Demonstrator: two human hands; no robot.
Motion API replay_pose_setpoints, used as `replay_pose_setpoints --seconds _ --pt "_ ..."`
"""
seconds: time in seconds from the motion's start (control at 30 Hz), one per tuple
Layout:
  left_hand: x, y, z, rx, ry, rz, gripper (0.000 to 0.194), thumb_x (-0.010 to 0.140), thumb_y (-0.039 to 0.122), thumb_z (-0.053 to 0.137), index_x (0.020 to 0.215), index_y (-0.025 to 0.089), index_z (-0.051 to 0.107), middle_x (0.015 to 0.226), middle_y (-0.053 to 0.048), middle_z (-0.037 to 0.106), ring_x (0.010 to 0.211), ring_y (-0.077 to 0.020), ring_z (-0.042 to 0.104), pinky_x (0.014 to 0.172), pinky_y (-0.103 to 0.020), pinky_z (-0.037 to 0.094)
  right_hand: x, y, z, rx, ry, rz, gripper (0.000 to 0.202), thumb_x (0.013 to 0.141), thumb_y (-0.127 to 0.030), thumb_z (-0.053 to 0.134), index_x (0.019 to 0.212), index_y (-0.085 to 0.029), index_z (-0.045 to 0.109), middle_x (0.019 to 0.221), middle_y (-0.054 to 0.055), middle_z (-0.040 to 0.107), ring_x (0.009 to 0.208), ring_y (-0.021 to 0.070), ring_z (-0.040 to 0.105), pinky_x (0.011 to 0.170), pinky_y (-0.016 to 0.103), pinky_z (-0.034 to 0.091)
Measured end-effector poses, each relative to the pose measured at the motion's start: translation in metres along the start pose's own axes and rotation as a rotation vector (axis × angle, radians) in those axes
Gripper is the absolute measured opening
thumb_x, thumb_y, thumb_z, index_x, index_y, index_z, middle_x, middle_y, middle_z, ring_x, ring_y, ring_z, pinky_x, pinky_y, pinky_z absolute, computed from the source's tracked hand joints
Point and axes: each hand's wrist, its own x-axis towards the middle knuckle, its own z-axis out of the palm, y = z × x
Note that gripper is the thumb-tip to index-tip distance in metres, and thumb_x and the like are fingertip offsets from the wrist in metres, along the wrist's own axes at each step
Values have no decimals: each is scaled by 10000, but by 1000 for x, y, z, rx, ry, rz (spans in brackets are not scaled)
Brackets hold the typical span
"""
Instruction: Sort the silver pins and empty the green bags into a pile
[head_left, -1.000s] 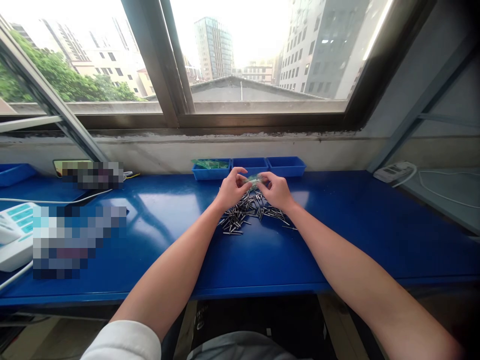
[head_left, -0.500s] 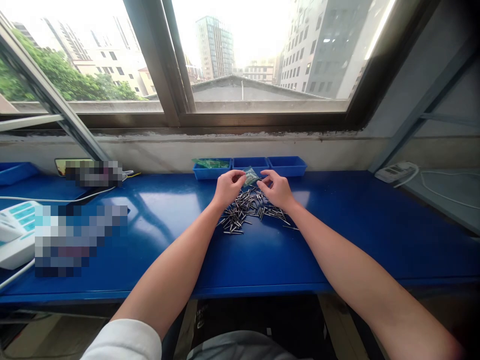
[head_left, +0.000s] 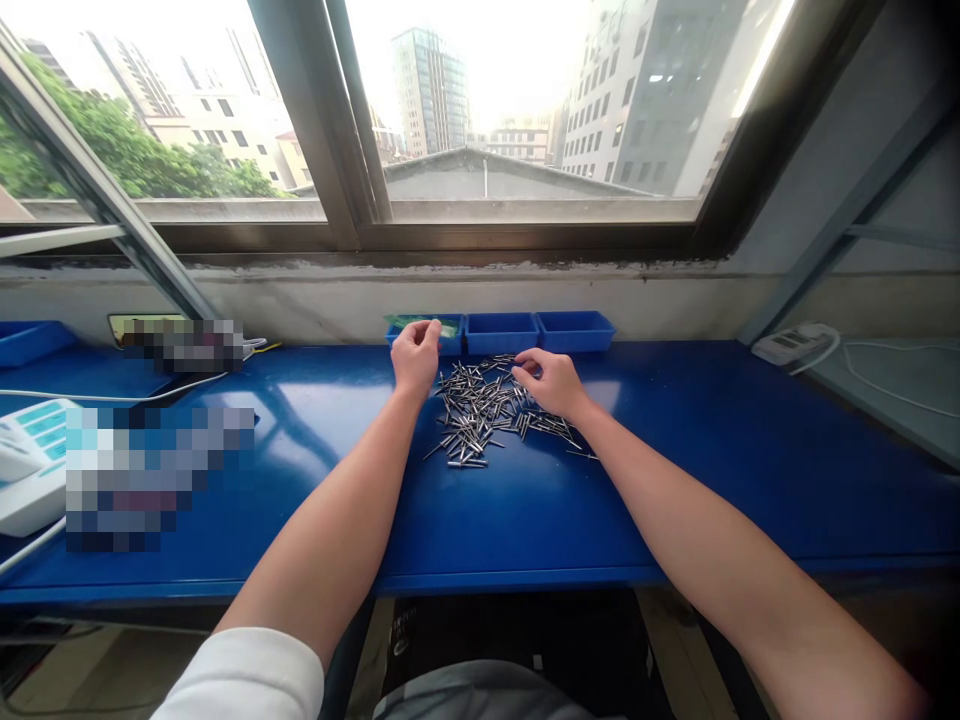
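My left hand (head_left: 417,356) is at the left blue bin (head_left: 424,345), its fingers pinched on a small clear plastic bag (head_left: 450,328). Greenish plastic bags (head_left: 409,323) show in that bin behind the hand, so where the pinched bag ends is hard to make out. Over the far right side of a loose pile of metal blind rivets (head_left: 476,405), my right hand (head_left: 553,382) has its thumb and index finger curled close together. Whether a rivet sits between those fingertips is too small to tell. Several rivets lie under and beside the right wrist.
A middle bin (head_left: 501,333) and a right bin (head_left: 576,332) stand beside the left one, along the wall. At the left are a white device with teal keys (head_left: 45,440), blurred objects and a cable (head_left: 135,398). A power strip (head_left: 795,343) lies far right.
My left hand has moved left from above the rivets to the left bin, and the small bag no longer shows between the hands. My right hand has lowered slightly, its fingertips nearer the rivets.
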Motion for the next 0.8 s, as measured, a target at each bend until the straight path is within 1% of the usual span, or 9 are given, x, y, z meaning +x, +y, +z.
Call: replay_pose_setpoints --seconds 0.07,0.13,0.2,0.23,0.33,0.4,0.47,0.57,0.8 --pt "4 -4 -2 -144 -4 -8 551 838 501 478 1268 156 494 1251 -122 570 975 -196 620 723 -257 505 0 1 0 -11 -11 -5 205 798 -324 573 927 -190 659 776 33 690 717 172 641 665 280 498" --pt "5 -8 -4 -217 -48 -22 625 817 482 545 1362 212 402 1412 -116 424 1116 -217 565 759 -246 509 0 2 0 -26 -20 -14 205 800 -325 571 928 -191 661 774 33 689 720 173 641 664 283 497" --pt "5 -11 -5 -227 -118 -34 671 804 451 584 1399 248 348 1476 -105 328 1204 -232 505 788 -245 508 0 3 1 -40 -27 -24 207 802 -326 569 927 -190 663 779 37 688 726 175 641 663 285 496" --pt "4 -13 -5 -225 -147 -42 672 800 431 594 1398 245 351 1476 -107 330 1215 -235 495 794 -250 508 -1 3 1 -45 -31 -28 205 802 -324 569 924 -190 665 784 40 688 728 175 642 664 286 495" --pt "3 -15 -4 -197 -188 -48 613 774 380 614 1330 181 449 1366 -128 480 1153 -232 542 801 -273 511 -1 3 1 -58 -49 -30 182 799 -308 572 898 -192 672 791 40 688 730 172 642 668 286 493" --pt "2 -16 -3 -122 -193 -42 553 748 374 626 1243 149 530 1205 -125 606 1061 -225 594 808 -294 509 -1 3 0 -69 -61 -24 170 797 -303 574 883 -197 676 796 39 687 736 172 640 672 286 493" --pt "2 -17 -3 -13 -186 -27 478 733 379 626 1150 147 594 1053 -100 671 974 -216 627 821 -310 502 0 4 -1 -83 -75 -13 175 799 -311 573 882 -199 678 812 42 685 746 174 637 675 290 494" --pt "1 -15 -4 130 -165 5 380 730 380 606 1040 165 645 948 -66 692 914 -209 638 828 -316 493 1 4 -3 -113 -85 0 191 797 -328 576 887 -196 680 821 49 682 777 185 630 684 302 492" --pt "-7 -1 -6 274 -155 96 280 755 349 569 939 167 676 922 -55 701 888 -203 637 848 -309 472 1 2 -6 -124 -61 -1 185 819 -334 545 845 -210 679 808 39 689 828 196 604 727 314 468"
